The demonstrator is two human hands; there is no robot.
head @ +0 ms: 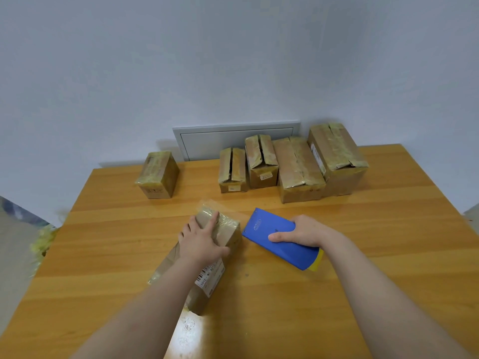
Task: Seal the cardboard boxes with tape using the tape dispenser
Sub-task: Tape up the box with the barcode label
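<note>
A long cardboard box (228, 235) lies in front of me on the wooden table (363, 255), its top covered in shiny tape. My left hand (201, 240) presses flat on its top with the fingers spread. A loose end of clear tape (220, 204) sticks out past the box's far end. Just right of the box, my right hand (302, 231) grips the blue tape dispenser (269, 229), which has a yellow end toward me. The dispenser's far end sits close to the box's right edge.
One taped box (158, 174) stands alone at the back left. Several more cardboard boxes (298, 167) stand in a row at the back right, two with gaping top flaps. A grey wall panel (207, 141) is behind them. Yellowish scraps (42, 242) lie off the table's left edge.
</note>
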